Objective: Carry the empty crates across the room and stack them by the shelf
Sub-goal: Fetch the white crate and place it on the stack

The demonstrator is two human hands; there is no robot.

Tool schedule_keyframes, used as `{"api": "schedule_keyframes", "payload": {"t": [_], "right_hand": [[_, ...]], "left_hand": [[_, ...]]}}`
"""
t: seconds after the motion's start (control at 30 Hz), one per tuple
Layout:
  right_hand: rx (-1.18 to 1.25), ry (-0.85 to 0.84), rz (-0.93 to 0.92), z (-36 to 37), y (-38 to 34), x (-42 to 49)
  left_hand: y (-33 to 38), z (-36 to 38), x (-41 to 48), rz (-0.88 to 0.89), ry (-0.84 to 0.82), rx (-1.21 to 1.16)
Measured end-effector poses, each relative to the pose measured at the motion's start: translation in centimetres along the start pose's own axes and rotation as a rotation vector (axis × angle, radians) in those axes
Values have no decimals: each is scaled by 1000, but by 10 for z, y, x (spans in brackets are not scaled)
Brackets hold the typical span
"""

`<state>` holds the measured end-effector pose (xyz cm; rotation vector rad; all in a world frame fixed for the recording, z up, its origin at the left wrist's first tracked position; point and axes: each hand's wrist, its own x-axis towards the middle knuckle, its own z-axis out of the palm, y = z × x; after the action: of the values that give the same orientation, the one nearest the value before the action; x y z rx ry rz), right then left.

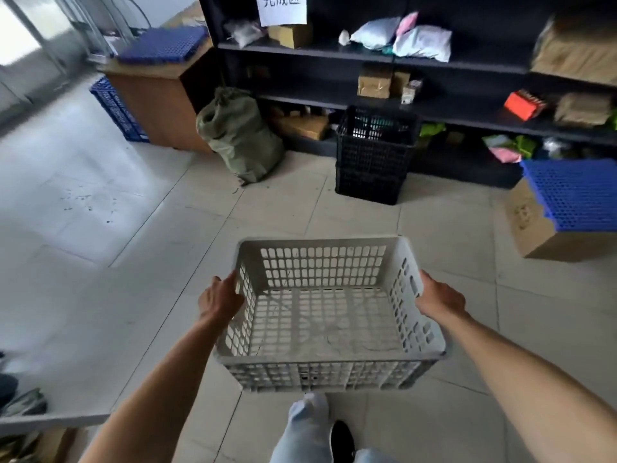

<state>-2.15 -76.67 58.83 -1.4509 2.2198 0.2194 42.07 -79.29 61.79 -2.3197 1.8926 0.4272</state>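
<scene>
An empty white perforated crate [329, 365] hangs in front of me above the tiled floor. My left hand [220, 299] grips its left rim and my right hand [440, 300] grips its right rim. Ahead, black crates [374, 158] stand stacked on the floor against the dark shelf [467, 66], whose boards hold bags and boxes.
A green sack [240, 135] leans at the shelf's left end beside a wooden cabinet [153, 105] topped with a blue grid panel [163, 45]. A blue crate [117, 110] stands left of the cabinet. At right, a cardboard box [534, 235] carries blue panels [574, 195]. My leg and shoe show below.
</scene>
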Motion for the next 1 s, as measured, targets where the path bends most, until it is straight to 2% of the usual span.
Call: {"api": "schedule_keyframes", "payload": {"t": [0.5,1.0], "right_hand": [[151,25,204,-88,-31,164],[207,8,275,-189,3,367]], "left_hand": [[115,-57,248,163,-60,-39],[290,-93,428,180,-80,-29]]}}
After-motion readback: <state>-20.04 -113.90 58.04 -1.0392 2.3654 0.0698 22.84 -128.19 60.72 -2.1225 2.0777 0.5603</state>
